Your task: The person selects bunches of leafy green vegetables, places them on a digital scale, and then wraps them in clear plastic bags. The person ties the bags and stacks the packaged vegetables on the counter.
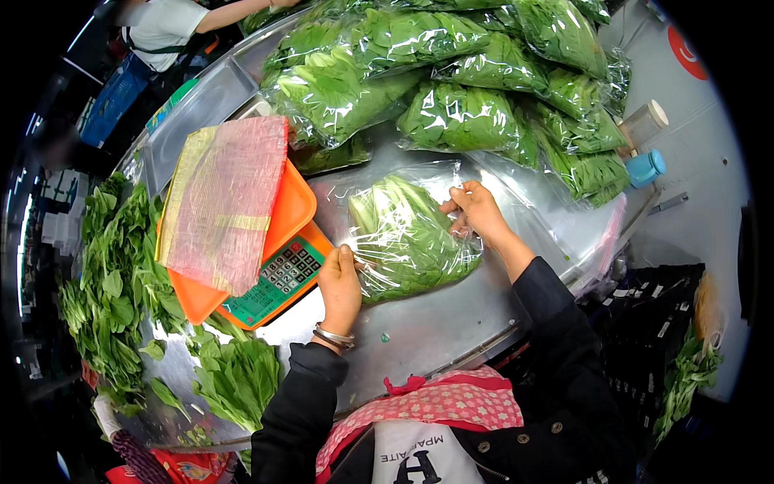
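A clear plastic bag of leafy greens [411,242] lies on the metal table [423,339] in front of me, pale stems towards the far left. My left hand [340,287] pinches the gathered plastic at the bag's left side, thumb on top. On the opposite side, my right hand [478,212] grips the plastic near its upper right edge, with fingertips partly hidden behind the film. Left of the bag stands an orange digital scale [308,239] with a green keypad panel. A pink and yellow woven mesh sack [224,199] lies over its tray.
Filled bags of greens [456,115] are piled along the far side. Loose greens [112,290] cover the left end, near a clear plastic tray [199,121]. A blue cup [645,168] and black crate [647,327] are right. Another person [160,30] stands far left; a sleeve [139,454] shows lower left.
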`<state>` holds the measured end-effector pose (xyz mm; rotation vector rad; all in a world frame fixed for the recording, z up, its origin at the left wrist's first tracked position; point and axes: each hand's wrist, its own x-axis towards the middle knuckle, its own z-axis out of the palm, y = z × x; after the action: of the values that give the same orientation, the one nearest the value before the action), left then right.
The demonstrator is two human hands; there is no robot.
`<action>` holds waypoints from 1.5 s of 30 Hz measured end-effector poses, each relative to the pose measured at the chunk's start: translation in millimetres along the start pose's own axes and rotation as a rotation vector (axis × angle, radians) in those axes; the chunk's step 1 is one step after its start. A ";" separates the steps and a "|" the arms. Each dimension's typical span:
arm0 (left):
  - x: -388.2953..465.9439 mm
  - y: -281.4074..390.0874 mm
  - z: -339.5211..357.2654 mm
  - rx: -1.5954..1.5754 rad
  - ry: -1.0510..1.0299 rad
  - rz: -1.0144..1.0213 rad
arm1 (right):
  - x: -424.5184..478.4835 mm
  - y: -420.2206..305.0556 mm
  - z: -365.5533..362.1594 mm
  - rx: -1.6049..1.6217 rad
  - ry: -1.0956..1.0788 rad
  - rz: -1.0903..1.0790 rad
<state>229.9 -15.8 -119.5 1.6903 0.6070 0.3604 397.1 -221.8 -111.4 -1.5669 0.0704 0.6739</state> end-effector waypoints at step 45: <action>21.6 21.8 16.1 0.430 0.149 0.322 | 42.8 -45.8 73.5 -1.227 -0.202 -1.008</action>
<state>260.5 -19.0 -103.7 2.1980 0.5451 0.6236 424.8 -132.6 -86.9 -2.3034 -1.4261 -0.0271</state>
